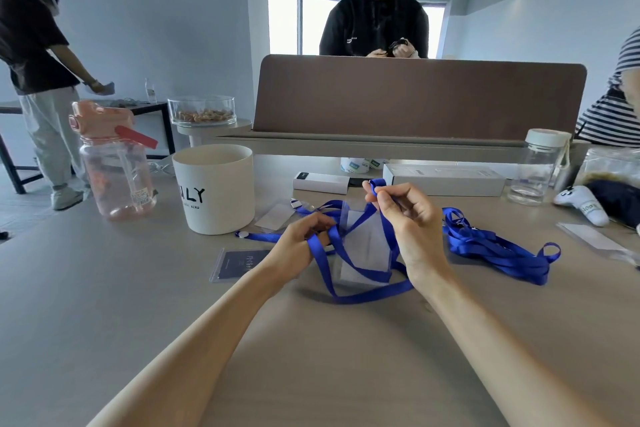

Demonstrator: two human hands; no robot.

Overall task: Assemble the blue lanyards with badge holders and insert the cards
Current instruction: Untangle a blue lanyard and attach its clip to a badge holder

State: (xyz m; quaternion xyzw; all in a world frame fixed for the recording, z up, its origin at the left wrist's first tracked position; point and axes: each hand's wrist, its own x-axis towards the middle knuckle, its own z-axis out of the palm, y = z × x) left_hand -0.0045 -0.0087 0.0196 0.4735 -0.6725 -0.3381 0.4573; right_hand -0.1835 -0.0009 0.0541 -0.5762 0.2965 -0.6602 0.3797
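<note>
A blue lanyard (372, 295), a flat, glossy ribbon strap, lies looped over the middle of the pale counter (311, 357). It crosses itself on top of a clear badge holder (363, 246), which has a white card showing through it. The right hand (405, 222) is raised above the holder and pinches the strap's upper end between thumb and forefinger, with the other fingers curled in. The left hand (304, 236) is just beside the holder's left edge, its fingers curled round the strap where it crosses.

A loose heap of blue lanyards (498, 246) lies on the counter to the right. To the left lies a second holder with a dark card (239, 262) in it. The card carries pale writing too small to read. An empty clear sleeve (277, 215) lies behind the left hand.

A white cup (214, 187) stands further left, lettered "ULY" in black, the first letters being out of sight round its side. A small line beneath ends in "BIRD". A pink bottle (114, 163) beside it bears a sticker I cannot read. Two white boxes (320, 182) (443, 178) sit behind the hands, their print illegible.
</note>
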